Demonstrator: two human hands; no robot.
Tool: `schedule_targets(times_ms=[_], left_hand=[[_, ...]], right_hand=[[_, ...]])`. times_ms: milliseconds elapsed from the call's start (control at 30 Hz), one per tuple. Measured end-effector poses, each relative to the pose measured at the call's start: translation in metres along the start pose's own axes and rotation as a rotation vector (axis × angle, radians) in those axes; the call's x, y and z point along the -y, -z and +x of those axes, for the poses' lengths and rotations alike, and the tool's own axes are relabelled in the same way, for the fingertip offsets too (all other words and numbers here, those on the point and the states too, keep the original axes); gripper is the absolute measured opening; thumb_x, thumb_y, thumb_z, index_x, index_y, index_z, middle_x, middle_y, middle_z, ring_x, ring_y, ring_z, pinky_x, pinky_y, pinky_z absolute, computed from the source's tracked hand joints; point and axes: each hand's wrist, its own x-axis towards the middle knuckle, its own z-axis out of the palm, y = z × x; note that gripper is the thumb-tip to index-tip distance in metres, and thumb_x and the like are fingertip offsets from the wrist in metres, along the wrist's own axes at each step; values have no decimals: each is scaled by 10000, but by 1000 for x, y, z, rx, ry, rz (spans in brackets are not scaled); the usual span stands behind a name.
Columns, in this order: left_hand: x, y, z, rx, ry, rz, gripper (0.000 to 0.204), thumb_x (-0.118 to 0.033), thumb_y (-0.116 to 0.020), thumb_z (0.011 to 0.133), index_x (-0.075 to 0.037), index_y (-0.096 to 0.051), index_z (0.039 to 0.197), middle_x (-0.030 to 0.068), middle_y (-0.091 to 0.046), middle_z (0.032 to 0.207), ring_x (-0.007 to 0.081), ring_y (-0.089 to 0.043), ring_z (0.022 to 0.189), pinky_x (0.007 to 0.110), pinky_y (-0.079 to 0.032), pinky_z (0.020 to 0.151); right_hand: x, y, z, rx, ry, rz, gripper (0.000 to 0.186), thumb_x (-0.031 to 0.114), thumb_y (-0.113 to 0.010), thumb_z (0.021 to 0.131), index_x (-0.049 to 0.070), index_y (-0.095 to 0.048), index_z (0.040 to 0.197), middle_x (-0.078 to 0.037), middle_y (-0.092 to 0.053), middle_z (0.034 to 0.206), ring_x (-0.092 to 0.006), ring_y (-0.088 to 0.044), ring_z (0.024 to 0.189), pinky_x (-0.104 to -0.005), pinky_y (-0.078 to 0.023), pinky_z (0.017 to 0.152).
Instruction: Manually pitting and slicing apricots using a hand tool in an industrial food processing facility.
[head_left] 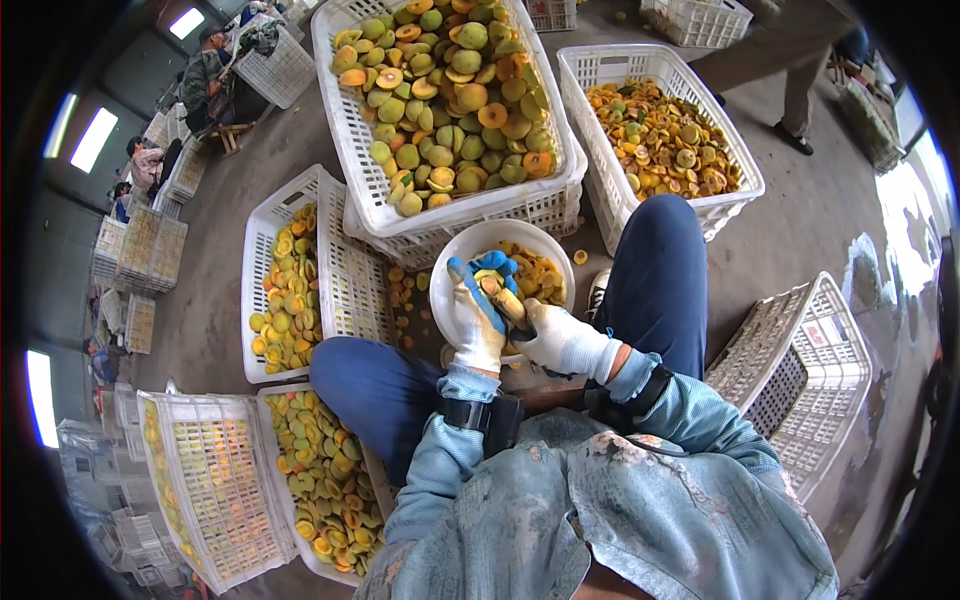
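Observation:
Over a white bowl [440,290] between my knees, both my gloved hands meet. My left hand [478,318], in a white glove with blue palm and fingers, curls around a cut yellow fruit [489,281], apricot-like. My right hand [568,338], in a white glove, is closed right beside it. A tan, rounded piece shows between the hands; whether it is a tool's handle or something else I cannot make out. Orange-yellow fruit pieces [540,275] lie in the bowl, partly hidden by my hands.
Ahead stands a white crate [345,150] of green-orange fruit on another crate. A crate [745,195] of orange scraps is at far right. Crates [255,290] of fruit halves stand left; a tilted crate [820,400] is at right. Fruit pieces litter the floor. Other people sit far left; one stands far right.

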Motion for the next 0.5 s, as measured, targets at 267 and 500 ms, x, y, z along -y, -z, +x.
schedule_targets(times_ms=[267, 500], left_hand=[[-2, -9, -2, 22, -10, 12, 525, -508, -432, 890, 1, -554, 857, 94, -590, 734, 190, -565, 657, 292, -469, 625], [-10, 8, 5, 208, 159, 169, 525, -506, -382, 910, -13, -541, 822, 74, -574, 701, 175, -558, 616, 272, -466, 567]], right_hand=[[-23, -3, 11, 66, 32, 181, 328, 194, -645, 768, -18, -551, 999, -124, -627, 788, -205, -608, 743, -311, -484, 647], [-30, 10, 6, 340, 125, 564, 246, 139, -600, 815, -7, -541, 1003, -74, -597, 715, -157, -581, 634, -276, -457, 544]])
